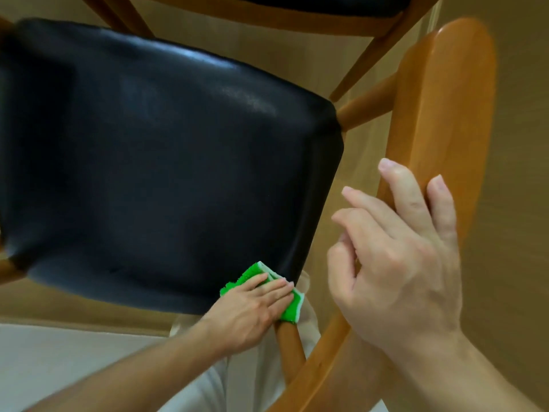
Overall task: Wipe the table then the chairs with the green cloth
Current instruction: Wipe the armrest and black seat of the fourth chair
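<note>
A wooden chair with a black padded seat (166, 162) fills the view from above. Its curved wooden backrest (445, 120) runs down the right side. My left hand (252, 310) lies flat, fingers straight, and presses the folded green cloth (289, 307) against the seat's near right corner, over a wooden leg post. My right hand (404, 257) rests on the backrest's top rail; the index finger and thumb touch the wood, and the other fingers hang loosely bent without gripping.
A second chair (297, 10) of the same kind stands just beyond, at the top edge. Light wooden floor (520, 203) surrounds both chairs. White fabric of my clothing (252, 382) shows below the seat.
</note>
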The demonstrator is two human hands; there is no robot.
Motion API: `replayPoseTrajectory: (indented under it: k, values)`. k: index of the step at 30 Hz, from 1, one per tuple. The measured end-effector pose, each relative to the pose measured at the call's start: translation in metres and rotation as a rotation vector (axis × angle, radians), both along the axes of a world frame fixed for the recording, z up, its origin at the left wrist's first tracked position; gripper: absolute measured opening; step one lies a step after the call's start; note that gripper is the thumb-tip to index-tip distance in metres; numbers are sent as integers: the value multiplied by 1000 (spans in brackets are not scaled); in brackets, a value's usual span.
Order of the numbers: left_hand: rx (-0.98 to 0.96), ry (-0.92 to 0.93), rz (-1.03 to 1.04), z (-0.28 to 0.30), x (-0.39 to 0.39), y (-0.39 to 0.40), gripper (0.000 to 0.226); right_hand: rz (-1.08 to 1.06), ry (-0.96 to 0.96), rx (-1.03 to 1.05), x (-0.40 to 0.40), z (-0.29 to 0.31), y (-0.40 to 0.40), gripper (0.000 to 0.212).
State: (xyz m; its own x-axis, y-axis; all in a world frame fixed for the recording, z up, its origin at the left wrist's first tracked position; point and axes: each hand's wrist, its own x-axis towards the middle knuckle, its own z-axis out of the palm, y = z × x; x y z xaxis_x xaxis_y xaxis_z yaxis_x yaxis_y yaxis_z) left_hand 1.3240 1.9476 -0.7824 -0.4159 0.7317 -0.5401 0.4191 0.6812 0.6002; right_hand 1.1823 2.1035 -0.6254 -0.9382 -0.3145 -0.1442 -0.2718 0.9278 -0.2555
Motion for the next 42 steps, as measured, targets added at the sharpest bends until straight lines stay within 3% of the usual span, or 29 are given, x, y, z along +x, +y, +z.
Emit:
replayPoseTrajectory:
  k: [4, 6, 10, 14, 17, 19, 26, 29, 34, 38, 42]
  values:
    - [67, 149, -313, -14, -38, -10, 51, 7, 14, -1, 1, -1, 1, 21]
    - [76, 278, -355, -18, -69, -12, 53, 5, 20, -3, 2, -1, 1, 19]
    - [-6, 648, -84, -22, -170, -18, 61, 3, 16, 5, 1, -1, 1, 16]
    - [-207, 708, 174, -19, -248, -30, 62, -7, 18, 12, 2, 0, 1, 15]
    - [-309, 658, 495, -17, -282, -38, 56, -13, 28, 10, 3, -1, 1, 13]
    - [-295, 624, 576, -19, -283, -31, 51, -9, 35, 11, 3, -2, 1, 13]
    - [-188, 565, 292, -18, -167, 30, 67, 2, 4, 28, 3, -1, 1, 20]
    - [-112, 389, 35, -16, -91, 29, 60, 1, -10, 22, 4, -1, 1, 21]
    - [-189, 81, -260, 3, -15, -7, 66, 26, -29, 52, 3, 1, 3, 21]
    - [-338, -77, -229, 36, 17, -52, 64, 22, -67, 72, 0, 4, 3, 21]
    - [-463, -137, 122, 93, 8, -78, 69, 45, -141, 120, -1, 11, 2, 22]
